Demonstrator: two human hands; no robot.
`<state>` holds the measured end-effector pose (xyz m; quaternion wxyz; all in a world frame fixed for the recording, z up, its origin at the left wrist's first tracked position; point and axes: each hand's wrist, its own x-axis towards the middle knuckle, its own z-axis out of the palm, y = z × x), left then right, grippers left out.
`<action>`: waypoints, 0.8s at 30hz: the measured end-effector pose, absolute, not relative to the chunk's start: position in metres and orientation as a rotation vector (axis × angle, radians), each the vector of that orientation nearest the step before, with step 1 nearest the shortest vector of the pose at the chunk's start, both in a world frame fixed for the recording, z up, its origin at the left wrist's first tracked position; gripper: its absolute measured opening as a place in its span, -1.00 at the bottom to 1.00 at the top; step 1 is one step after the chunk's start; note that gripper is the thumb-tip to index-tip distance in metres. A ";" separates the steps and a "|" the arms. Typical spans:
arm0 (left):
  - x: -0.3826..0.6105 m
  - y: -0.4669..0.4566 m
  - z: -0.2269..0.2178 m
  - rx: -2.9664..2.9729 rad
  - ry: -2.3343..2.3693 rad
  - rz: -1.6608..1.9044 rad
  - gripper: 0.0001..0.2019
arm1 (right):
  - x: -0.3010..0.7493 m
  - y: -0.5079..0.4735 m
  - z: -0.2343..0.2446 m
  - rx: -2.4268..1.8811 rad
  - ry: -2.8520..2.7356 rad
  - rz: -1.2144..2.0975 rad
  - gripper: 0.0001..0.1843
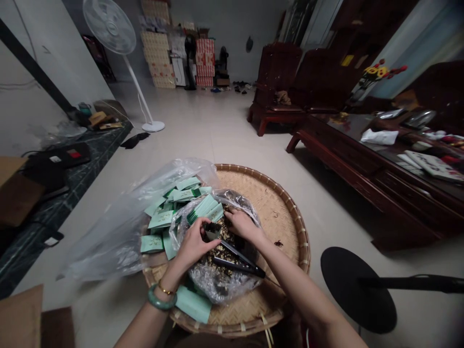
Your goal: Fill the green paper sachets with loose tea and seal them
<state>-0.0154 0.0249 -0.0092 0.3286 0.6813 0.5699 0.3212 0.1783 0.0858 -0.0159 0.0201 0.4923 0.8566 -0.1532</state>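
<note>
My left hand [195, 241] grips a small open packet [213, 234] with dark contents at its mouth. My right hand [242, 224] reaches into a clear plastic bag [203, 280] of dark and yellowish dried loose mix [226, 237]. Its fingers are curled down at the mix, the tips partly hidden. A black hair straightener [246, 263] lies across the bag, its two arms spread in a V. Just beyond my left hand, a stack of green packets [206, 209] rests on the bag. More green packets [161, 219] are heaped to the left.
Everything sits on a round woven bamboo tray [286, 212] with a raised rim. A large clear plastic sheet [119, 227] hangs over its left side. A round black stand base [357, 290] is at right; a dark wooden table [362, 179] stands beyond. A white fan [139, 96] stands at back left.
</note>
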 end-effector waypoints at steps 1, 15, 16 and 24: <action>-0.015 0.025 -0.009 1.784 1.497 0.838 -0.55 | 0.179 0.087 -0.017 1.517 2.661 -0.485 -0.54; -0.009 0.026 -0.007 1.807 1.542 0.850 -0.53 | 0.183 0.092 -0.023 1.593 2.725 -0.694 -0.79; -0.008 0.026 -0.007 1.809 1.548 0.852 -0.52 | 0.186 0.091 -0.019 1.616 2.730 -0.707 -0.79; -0.004 0.026 -0.008 1.795 1.545 0.864 -0.50 | 0.193 0.069 0.058 1.608 3.110 -1.138 -0.76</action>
